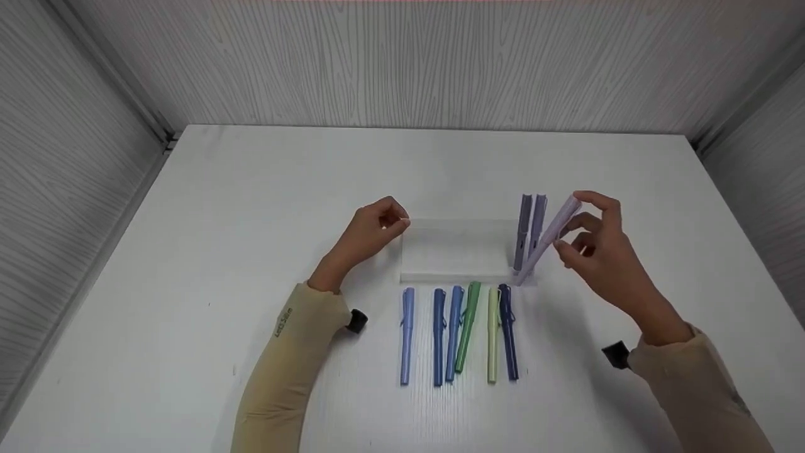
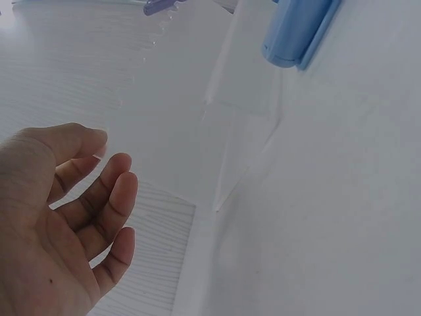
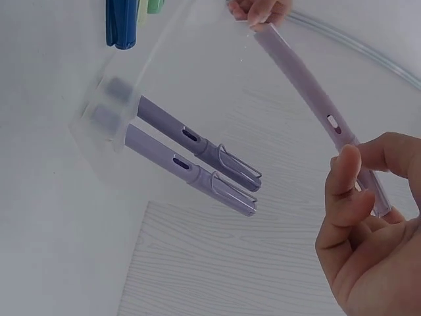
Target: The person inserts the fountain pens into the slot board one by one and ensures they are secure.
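Note:
My right hand (image 1: 597, 255) holds a pale lilac pen (image 1: 550, 229) between thumb and fingers, tilted, its lower end over the right end of a clear plastic pen stand (image 1: 453, 277). Two purple pens lean side by side in the stand: a darker one (image 3: 197, 141) and a lighter one (image 3: 187, 168), their lower ends behind the clear front lip. At the stand's upper left corner, my left hand (image 1: 376, 226) pinches the edge of the plastic with thumb and forefinger. The left wrist view shows the other fingers of this hand (image 2: 72, 204) loosely curled.
In front of the stand lie several pens: a light blue pen (image 1: 407, 336), two mid-blue ones, a green pen (image 1: 468, 327), a pale yellow-green pen (image 1: 492, 333) and a navy pen (image 1: 509, 333). Grey wood-grain panels (image 1: 402, 63) enclose the white table (image 1: 283, 170) behind and at both sides.

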Demonstrator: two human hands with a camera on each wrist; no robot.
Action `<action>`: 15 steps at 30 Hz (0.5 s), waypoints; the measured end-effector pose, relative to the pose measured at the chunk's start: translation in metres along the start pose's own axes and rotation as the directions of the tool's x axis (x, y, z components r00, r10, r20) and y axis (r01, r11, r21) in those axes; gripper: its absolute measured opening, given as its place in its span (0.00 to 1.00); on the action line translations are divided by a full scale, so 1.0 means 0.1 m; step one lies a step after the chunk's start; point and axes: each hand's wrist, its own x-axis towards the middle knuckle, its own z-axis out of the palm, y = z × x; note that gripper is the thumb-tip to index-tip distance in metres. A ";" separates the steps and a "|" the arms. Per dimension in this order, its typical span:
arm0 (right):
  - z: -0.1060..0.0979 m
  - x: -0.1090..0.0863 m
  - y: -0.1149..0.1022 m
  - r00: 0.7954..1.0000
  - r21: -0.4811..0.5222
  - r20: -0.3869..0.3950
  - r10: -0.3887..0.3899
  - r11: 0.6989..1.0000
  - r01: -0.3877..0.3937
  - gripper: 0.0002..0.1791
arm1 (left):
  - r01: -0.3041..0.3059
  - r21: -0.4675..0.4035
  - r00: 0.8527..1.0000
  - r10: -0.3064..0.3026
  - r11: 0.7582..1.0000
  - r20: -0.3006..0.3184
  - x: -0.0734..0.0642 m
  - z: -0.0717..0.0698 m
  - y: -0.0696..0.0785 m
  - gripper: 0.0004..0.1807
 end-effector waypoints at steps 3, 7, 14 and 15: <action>0.01 0.00 -0.01 0.999 -0.046 -0.033 -0.013 0.999 0.011 0.39 | 0.001 0.003 1.000 -0.001 1.000 0.004 0.00 0.00 0.00 0.08; 0.04 0.02 -0.02 0.997 -0.107 -0.069 -0.033 0.994 0.025 0.39 | 0.009 0.005 1.000 -0.009 1.000 0.008 -0.01 0.00 0.00 0.08; 0.10 0.08 -0.02 0.994 -0.189 -0.092 -0.053 0.981 0.034 0.39 | 0.003 0.019 1.000 -0.003 1.000 0.004 0.00 0.02 -0.01 0.08; 0.11 0.09 -0.01 0.994 -0.193 -0.093 -0.049 0.981 0.031 0.38 | 0.002 0.020 1.000 -0.002 1.000 0.003 0.00 0.02 -0.01 0.08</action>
